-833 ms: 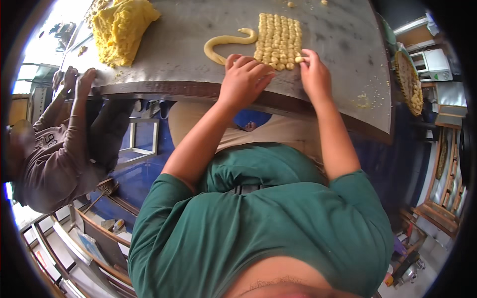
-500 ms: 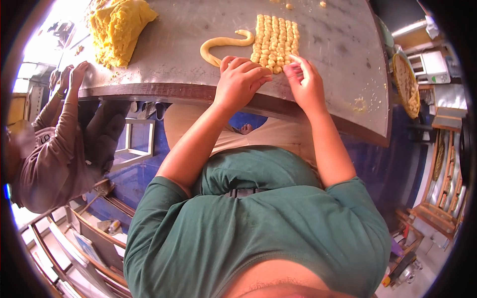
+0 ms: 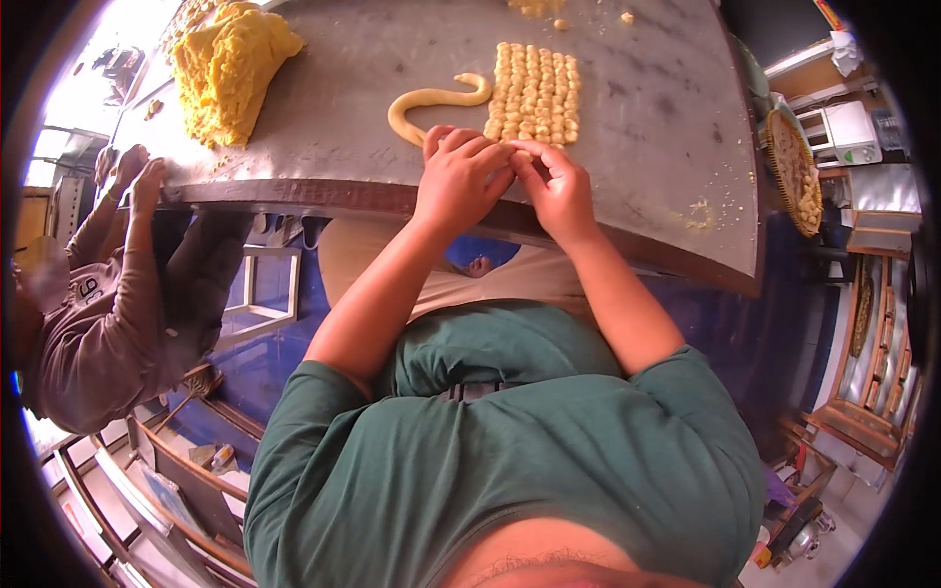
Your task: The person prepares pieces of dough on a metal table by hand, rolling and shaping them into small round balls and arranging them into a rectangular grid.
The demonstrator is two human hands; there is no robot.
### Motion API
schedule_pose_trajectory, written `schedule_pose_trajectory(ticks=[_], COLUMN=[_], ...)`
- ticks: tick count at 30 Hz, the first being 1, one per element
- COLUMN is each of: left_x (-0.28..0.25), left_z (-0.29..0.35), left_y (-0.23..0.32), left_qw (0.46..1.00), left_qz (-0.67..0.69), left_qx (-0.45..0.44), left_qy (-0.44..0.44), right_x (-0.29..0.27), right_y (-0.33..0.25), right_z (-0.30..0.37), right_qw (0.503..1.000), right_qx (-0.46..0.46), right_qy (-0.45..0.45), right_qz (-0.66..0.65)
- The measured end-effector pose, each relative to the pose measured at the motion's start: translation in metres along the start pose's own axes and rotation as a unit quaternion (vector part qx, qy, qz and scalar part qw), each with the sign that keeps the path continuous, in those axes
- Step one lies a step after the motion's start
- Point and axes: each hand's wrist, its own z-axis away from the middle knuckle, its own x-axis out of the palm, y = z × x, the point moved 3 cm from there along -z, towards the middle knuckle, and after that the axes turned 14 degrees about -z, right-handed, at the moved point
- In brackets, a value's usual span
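A pale yellow dough rope (image 3: 431,98) lies in an S-bend on the metal-topped table, and its near end runs under my left hand (image 3: 461,176). The fingers of that hand are curled over the rope. My right hand (image 3: 557,194) meets it at the fingertips, thumb and fingers pinched together at the rope's end; the bit between them is mostly hidden. Just beyond both hands sit rows of small dough balls (image 3: 532,93), packed side by side in a block. A large crumbly mound of yellow dough (image 3: 230,78) rests at the far left.
Loose dough bits (image 3: 627,18) and crumbs (image 3: 698,214) lie on the table (image 3: 657,127). Another person's hands (image 3: 147,181) rest at its left edge. Beyond the right edge are a round woven tray (image 3: 792,167) and a white appliance (image 3: 841,134). A white stool frame (image 3: 265,294) stands below.
My right hand has moved left from the corner of the dough-ball block to my left hand, and its spread fingers have closed into a pinch. The view has shifted slightly.
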Motion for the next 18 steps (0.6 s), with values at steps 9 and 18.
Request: schedule_pose_trajectory(ticks=[9, 18], left_x=[-0.005, 0.003], left_z=[0.001, 0.002], left_y=[0.004, 0.005], left_qw=[0.998, 1.0], left_qz=[0.032, -0.021], left_qx=[0.021, -0.004], left_qy=[0.055, 0.014], right_x=[-0.022, -0.064], right_y=[0.026, 0.029], right_z=[-0.004, -0.012], right_qw=[0.996, 0.955], right_qx=[0.017, 0.031], right_qy=[0.087, 0.056], right_qz=[-0.01, 0.289])
